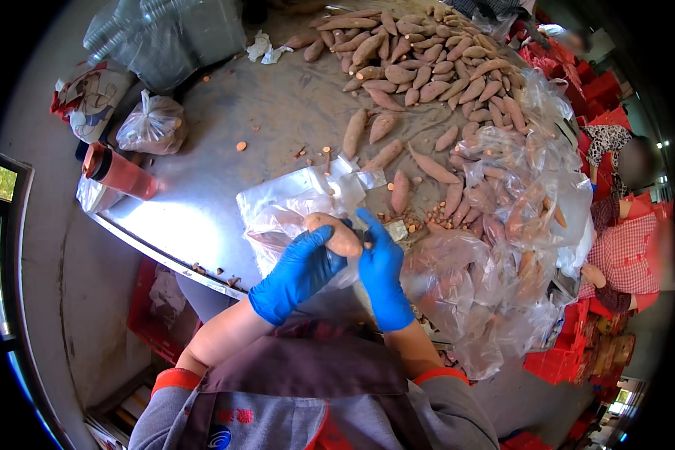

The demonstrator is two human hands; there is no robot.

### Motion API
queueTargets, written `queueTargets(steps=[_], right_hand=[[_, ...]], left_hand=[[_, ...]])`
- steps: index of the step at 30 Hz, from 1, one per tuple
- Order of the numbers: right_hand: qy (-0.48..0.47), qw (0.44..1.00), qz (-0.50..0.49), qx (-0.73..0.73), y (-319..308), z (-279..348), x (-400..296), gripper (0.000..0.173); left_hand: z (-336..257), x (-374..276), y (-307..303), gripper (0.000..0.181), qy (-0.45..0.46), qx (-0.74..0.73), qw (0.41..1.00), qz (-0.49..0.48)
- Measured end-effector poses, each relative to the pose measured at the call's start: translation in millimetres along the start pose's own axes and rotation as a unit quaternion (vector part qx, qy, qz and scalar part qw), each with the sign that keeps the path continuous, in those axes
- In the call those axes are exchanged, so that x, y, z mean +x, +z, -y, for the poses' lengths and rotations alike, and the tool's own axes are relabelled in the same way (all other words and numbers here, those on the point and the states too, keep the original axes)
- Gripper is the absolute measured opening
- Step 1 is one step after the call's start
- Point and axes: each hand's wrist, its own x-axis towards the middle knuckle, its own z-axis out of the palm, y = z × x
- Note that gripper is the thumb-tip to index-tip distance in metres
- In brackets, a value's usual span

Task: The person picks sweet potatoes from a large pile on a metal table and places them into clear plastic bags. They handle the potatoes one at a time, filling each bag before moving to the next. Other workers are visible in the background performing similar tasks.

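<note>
Both hands wear blue gloves. My left hand [304, 270] is closed around a sweet potato [337, 235], its thumb lying on top. At the tuber's right end is my right hand [381, 264], with fingers curled and the index finger raised; something small and dark shows by its fingers, too unclear to name. Beneath the hands lie clear plastic bags [275, 197] on the metal table [214, 124]. Just right of the hands are cut sweet potato ends [413, 220]. Loose sweet potatoes [354, 132] lie beyond the bags.
A large sweet potato heap [427, 62] covers the far table. Filled plastic bags [472, 281] crowd the right side. A pink bottle [126, 174] and a tied bag [153, 125] stand at left. Below the table edge is a red crate [152, 309]. Other people work at far right.
</note>
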Motion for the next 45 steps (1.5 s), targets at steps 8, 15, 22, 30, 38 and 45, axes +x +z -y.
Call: queueTargets(steps=[8,15,22,30,38,45], right_hand=[[0.061,0.994,0.015,0.095,-32.7,8.9,4.6,0.022],[-0.121,0.967,0.128,-0.184,-43.2,71.7,4.8,0.033],[-0.054,0.931,0.140,-0.332,-38.5,8.8,5.3,0.019],[-0.085,0.987,0.098,-0.097,-43.0,46.4,-0.4,0.017],[-0.074,0.945,0.116,-0.296,-39.7,38.0,3.4,0.015],[0.183,0.922,0.171,0.296,-37.8,57.8,4.6,0.029]], left_hand=[[-11.5,-18.7,12.9,0.053,0.123,0.467,0.876,0.001],[-14.2,-18.7,8.2,0.046,0.250,0.733,0.632,-0.028],[-19.6,-30.3,23.7,0.038,0.262,0.721,0.640,0.057],[-17.2,-23.5,13.7,0.037,0.270,0.753,0.600,0.000],[-23.0,-24.1,1.2,0.045,0.233,0.739,0.630,0.048],[-29.2,-27.7,11.7,0.055,-0.023,0.383,0.922,0.046]])
